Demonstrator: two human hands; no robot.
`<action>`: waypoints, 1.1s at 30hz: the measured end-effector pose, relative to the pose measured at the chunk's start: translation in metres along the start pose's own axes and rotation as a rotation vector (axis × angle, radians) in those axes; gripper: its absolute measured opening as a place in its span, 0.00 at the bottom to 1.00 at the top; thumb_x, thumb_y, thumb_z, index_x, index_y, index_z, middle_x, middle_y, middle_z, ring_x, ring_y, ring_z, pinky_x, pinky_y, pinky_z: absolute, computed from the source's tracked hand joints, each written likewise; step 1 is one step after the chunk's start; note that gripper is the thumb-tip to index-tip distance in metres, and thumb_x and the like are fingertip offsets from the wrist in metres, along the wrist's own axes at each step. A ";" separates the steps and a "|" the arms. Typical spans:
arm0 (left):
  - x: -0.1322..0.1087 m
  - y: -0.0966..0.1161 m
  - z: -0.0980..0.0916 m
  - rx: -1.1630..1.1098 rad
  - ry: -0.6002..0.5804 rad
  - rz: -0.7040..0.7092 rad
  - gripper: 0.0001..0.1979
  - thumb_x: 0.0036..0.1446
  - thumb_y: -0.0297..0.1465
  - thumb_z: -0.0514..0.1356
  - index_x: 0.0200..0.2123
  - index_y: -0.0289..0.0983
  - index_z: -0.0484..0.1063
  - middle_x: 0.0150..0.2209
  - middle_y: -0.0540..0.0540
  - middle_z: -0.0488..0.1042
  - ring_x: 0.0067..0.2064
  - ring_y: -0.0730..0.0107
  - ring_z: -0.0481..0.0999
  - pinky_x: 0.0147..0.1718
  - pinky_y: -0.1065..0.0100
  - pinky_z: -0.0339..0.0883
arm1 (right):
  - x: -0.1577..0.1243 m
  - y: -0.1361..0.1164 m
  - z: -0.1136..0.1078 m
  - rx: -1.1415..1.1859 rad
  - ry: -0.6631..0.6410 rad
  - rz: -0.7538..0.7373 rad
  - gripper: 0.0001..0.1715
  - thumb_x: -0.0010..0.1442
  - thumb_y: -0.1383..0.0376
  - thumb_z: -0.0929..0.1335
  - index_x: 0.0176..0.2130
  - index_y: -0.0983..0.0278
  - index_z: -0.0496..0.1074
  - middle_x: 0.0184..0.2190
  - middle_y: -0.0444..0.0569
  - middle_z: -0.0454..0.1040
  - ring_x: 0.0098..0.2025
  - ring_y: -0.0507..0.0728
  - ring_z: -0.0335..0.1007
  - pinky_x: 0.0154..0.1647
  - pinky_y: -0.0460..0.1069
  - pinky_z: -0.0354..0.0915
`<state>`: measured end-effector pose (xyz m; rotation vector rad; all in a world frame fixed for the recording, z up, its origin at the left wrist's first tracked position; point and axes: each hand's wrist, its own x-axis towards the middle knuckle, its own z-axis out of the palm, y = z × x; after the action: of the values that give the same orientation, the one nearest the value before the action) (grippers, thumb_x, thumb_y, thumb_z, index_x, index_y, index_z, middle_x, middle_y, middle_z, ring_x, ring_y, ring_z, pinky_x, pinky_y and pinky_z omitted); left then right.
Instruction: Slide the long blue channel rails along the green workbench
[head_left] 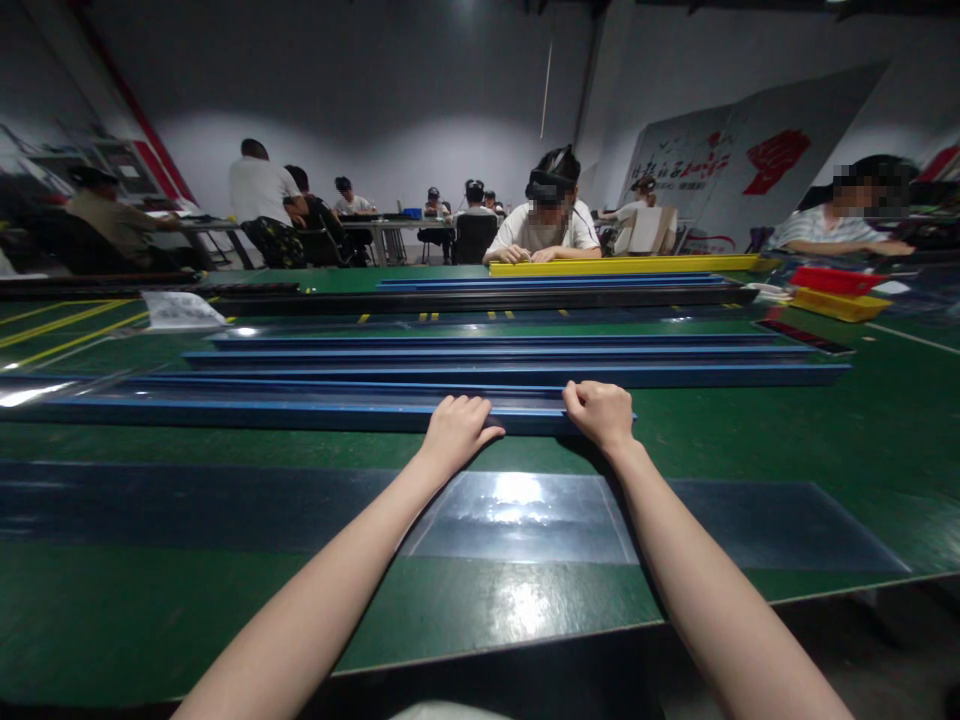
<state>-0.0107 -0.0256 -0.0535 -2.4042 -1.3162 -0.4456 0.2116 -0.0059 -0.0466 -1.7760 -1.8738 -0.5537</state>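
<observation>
A long blue channel-shaped rail (pixel 300 407) lies lengthwise across the green table, its right end near my right hand. My left hand (pixel 457 430) is closed over the rail, fingers bent across its top and thumb stretched along the near side. Close to the rail's right end, my right hand (pixel 602 412) grips it with fingers curled; its fingertips are partly hidden. Behind lie more blue rails (pixel 517 372), parallel to the one I hold. Nearer to me, a clear plastic strip (pixel 517 515) lies flat under my forearms.
A yellow rail (pixel 630 265) and a dark rail (pixel 487 299) lie farther back. Red (pixel 836 280) and yellow (pixel 840 304) trays stand at right. A crumpled clear sheet (pixel 180 310) is at left. Across the table sits a co-worker (pixel 551 215). The table's front edge (pixel 495 655) runs below my arms.
</observation>
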 end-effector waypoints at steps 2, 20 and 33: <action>0.000 0.000 0.000 0.001 -0.002 -0.002 0.16 0.55 0.44 0.54 0.32 0.36 0.66 0.32 0.46 0.73 0.35 0.64 0.70 0.32 0.65 0.52 | 0.000 -0.001 -0.001 0.002 -0.008 0.002 0.26 0.57 0.60 0.57 0.18 0.66 0.73 0.20 0.51 0.74 0.22 0.52 0.66 0.23 0.47 0.44; -0.001 0.002 0.001 0.030 0.024 -0.004 0.16 0.55 0.44 0.54 0.33 0.36 0.67 0.33 0.46 0.73 0.36 0.63 0.69 0.32 0.64 0.52 | 0.006 -0.009 -0.019 -0.076 -0.313 0.023 0.28 0.60 0.56 0.54 0.28 0.63 0.77 0.27 0.55 0.76 0.31 0.59 0.71 0.25 0.47 0.52; 0.000 0.003 0.000 0.021 0.018 -0.012 0.16 0.54 0.44 0.55 0.33 0.35 0.67 0.34 0.45 0.73 0.36 0.62 0.69 0.33 0.64 0.53 | 0.000 -0.030 -0.027 0.085 -0.448 -0.316 0.29 0.64 0.57 0.50 0.31 0.62 0.73 0.33 0.49 0.76 0.35 0.54 0.71 0.30 0.46 0.54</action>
<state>-0.0082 -0.0275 -0.0540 -2.3711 -1.3221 -0.4533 0.1833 -0.0241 -0.0236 -1.6553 -2.4677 -0.1831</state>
